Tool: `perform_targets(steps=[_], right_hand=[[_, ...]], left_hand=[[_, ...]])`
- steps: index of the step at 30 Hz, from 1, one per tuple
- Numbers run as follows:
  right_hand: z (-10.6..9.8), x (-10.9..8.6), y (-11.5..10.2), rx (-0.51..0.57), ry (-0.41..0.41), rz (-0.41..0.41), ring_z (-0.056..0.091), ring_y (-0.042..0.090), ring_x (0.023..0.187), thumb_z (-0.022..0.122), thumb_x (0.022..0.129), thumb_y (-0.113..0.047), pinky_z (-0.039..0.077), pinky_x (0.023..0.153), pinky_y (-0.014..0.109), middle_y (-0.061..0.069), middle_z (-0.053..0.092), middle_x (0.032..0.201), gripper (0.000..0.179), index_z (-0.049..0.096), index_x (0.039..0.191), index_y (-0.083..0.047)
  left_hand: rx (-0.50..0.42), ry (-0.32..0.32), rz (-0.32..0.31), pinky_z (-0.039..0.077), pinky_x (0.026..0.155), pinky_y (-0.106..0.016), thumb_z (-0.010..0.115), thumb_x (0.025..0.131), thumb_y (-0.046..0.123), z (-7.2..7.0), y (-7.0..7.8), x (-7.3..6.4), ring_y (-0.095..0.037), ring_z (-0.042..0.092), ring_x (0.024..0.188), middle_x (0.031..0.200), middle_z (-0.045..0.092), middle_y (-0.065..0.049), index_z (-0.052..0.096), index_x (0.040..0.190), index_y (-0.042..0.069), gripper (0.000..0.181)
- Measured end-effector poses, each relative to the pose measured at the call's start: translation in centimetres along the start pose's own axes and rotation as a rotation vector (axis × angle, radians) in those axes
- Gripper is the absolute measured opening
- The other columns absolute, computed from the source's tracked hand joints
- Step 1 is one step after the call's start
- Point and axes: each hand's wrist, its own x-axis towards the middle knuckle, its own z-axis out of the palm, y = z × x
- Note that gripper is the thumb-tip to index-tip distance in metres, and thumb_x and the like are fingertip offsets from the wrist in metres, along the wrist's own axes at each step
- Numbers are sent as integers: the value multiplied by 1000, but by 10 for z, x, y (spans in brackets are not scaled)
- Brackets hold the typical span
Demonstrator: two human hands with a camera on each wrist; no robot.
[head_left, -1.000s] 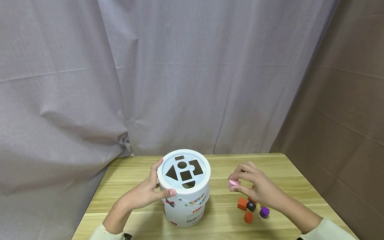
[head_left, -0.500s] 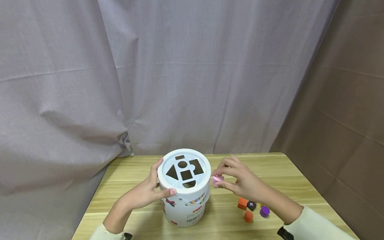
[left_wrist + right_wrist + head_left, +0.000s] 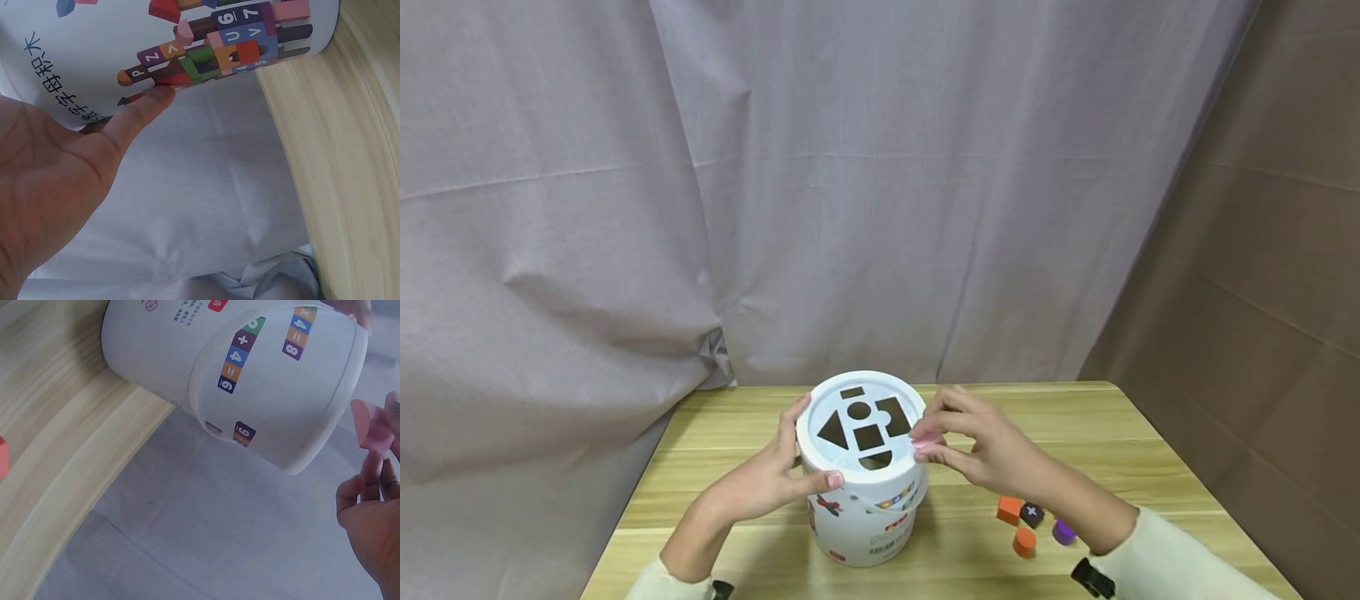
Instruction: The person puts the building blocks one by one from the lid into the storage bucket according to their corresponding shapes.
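A white printed bucket (image 3: 857, 525) stands upright on the table, topped by a round white lid (image 3: 833, 463) with several cut-out holes. Around its left side my left hand (image 3: 748, 487) holds it, thumb on the front of the lid's rim and fingers on the far left. In the left wrist view a finger (image 3: 140, 112) lies along the bucket's printed wall. My right hand (image 3: 985, 437) pinches a small pink block (image 3: 370, 427) with a curved side between thumb and fingertips. That block is at the lid's right edge, beside the notched hole; whether it touches the rim I cannot tell.
To the right of the bucket lie orange blocks (image 3: 1010, 509), a black block with a white plus (image 3: 1032, 514) and a purple block (image 3: 1063, 532), partly below my right forearm. Grey curtain (image 3: 850, 208) hangs behind the wooden table (image 3: 1120, 467).
My right hand has carried the pink block leftward from above the loose blocks to the lid's right edge. The left hand and bucket have stayed in place.
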Motion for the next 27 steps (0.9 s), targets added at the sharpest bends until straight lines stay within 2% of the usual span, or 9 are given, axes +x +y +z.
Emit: perform_targets(steps=[7, 12, 16, 27], right_hand=[[6, 5, -4, 34, 1, -3, 63, 10, 94, 91, 87, -2, 58, 81, 20, -3, 69, 106, 29, 83, 113, -12], [13, 8, -5, 49, -13, 23, 64, 10, 98, 88, 90, -3, 60, 82, 26, -3, 69, 109, 27, 83, 115, -11], [19, 12, -5, 63, -10, 5, 66, 11, 97, 87, 91, -2, 62, 81, 29, -2, 69, 109, 26, 82, 115, -10], [30, 18, -6, 60, -29, 0, 63, 8, 94, 87, 94, -10, 60, 76, 26, -4, 68, 109, 20, 82, 113, -15]], left_hand=[[-8, -3, -10, 38, 130, -65, 85, 99, 39, 1, -1, 0, -47, 31, 165, 183, 1, -30, -10, 174, 20, 123], [-8, 0, 2, 38, 130, -65, 85, 99, 38, 1, -1, 0, -46, 30, 166, 183, 5, -29, -10, 174, 21, 122], [-10, -1, 0, 38, 130, -65, 85, 99, 38, 0, 0, 0, -47, 31, 166, 183, 4, -29, -10, 174, 20, 122], [-4, 0, -20, 37, 131, -63, 85, 99, 40, 1, 0, -1, -47, 36, 164, 183, 2, -30, -11, 174, 20, 123]])
